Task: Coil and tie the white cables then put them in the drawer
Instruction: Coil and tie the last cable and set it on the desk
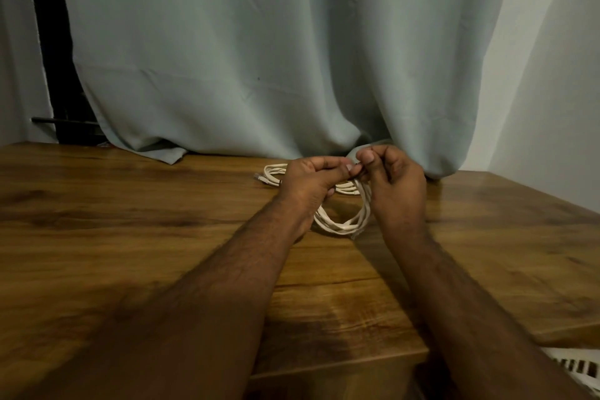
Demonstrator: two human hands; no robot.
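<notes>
I have both hands up over the wooden worktop [130,204], close to the grey-green curtain [259,58] that drapes onto its far edge. My left hand [311,182] is curled around the top of a coiled white cable [341,224], with thumb and forefinger pinching where the loops gather. My right hand [394,182] meets it there, its thumb and fingers pinched on something small at the same spot. I judge that to be the cable's end or a tie, but it is too small to tell. The coil hangs from that shared grip, its lower loops sagging between my wrists toward the wood, which keeps the turns bunched so they can be bound.

A second white cable [271,174] lies on the worktop just behind my left hand, already looped, one plug end pointing left. I cannot tell if it is tied.

No drawer is visible from here, so stowing still lies ahead. I would guess the tying step is under way.
</notes>
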